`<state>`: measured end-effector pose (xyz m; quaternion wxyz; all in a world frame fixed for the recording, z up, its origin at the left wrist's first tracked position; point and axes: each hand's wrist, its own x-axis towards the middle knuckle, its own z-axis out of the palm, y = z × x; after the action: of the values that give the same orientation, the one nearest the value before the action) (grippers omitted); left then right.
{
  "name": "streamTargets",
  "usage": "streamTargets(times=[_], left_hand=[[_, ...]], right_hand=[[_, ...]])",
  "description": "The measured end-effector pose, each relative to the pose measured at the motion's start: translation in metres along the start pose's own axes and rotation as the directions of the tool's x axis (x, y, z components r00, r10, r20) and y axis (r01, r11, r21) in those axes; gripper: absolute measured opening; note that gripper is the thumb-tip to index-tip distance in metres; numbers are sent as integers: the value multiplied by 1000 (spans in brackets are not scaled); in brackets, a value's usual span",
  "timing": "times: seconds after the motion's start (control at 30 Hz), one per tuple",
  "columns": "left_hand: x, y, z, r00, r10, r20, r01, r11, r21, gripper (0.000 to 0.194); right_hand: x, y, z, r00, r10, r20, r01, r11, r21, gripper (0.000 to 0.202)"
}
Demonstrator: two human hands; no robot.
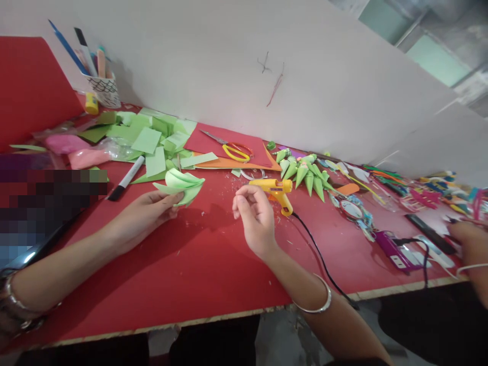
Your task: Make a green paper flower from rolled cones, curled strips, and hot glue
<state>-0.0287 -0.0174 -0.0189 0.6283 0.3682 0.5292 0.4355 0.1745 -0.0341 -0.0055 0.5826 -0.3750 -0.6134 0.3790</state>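
My left hand (162,203) pinches a folded light green paper piece (185,184) between thumb and fingers, held just above the red table. My right hand (256,216) is curled, its thumb close to the bent fingers. Whether anything small sits between those fingertips is hidden. Right behind it lies a yellow glue gun (282,193) on its side, its black cord (316,249) running to the table's front edge. Farther back and to the right is a cluster of pointed green paper cones (305,173).
Green paper scraps (148,140) are heaped at the back left, near a marker (127,178) and a pen cup (102,89). Scissors (232,150) rest on red paper (202,134). Another person's hand (467,236) is at far right, beyond a purple power strip (396,251).
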Motion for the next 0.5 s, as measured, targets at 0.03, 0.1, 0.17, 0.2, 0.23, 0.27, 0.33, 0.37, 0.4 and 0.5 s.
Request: streamTargets(times=[0.03, 0.1, 0.17, 0.2, 0.23, 0.27, 0.33, 0.37, 0.4, 0.5], left_hand=[[0, 1, 0, 1000, 3, 13, -2, 1000, -19, 27], [-1, 2, 1, 999, 5, 33, -4, 1000, -27, 25], [-2, 4, 2, 1000, -10, 29, 11, 1000, -27, 25], [-3, 4, 3, 1000, -20, 19, 20, 999, -26, 26], [-4, 5, 4, 1000, -30, 7, 30, 999, -22, 27], [-6, 7, 5, 999, -36, -8, 36, 999, -15, 29], [-8, 9, 8, 998, -48, -33, 48, 999, 4, 31], [-9, 10, 9, 998, -50, -35, 51, 999, 14, 32], [-10, 11, 10, 998, -49, -37, 49, 999, 22, 33], [-9, 9, 9, 998, -34, -51, 38, 996, 84, 37]], right_hand=[[0, 0, 0, 1000, 3, 10, -3, 1000, -1, 4], [0, 0, 0, 999, 1, 33, -1, 1000, -2, 7], [-1, 1, 0, 998, -1, 58, 2, 1000, -14, 12], [-1, 1, 0, 997, 1, 73, 1, 1000, -24, 15], [-1, 1, -1, 996, 4, 90, -1, 999, -35, 17], [-1, 1, -1, 994, 7, 108, -2, 999, -46, 18], [-2, 2, -1, 990, 14, 143, -2, 997, -83, 18], [-2, 2, -1, 988, 15, 157, 2, 994, -109, 16], [-3, 2, -1, 986, 12, 164, 10, 991, -134, 14], [-3, 3, 0, 987, -24, 156, 49, 986, -158, 6]])
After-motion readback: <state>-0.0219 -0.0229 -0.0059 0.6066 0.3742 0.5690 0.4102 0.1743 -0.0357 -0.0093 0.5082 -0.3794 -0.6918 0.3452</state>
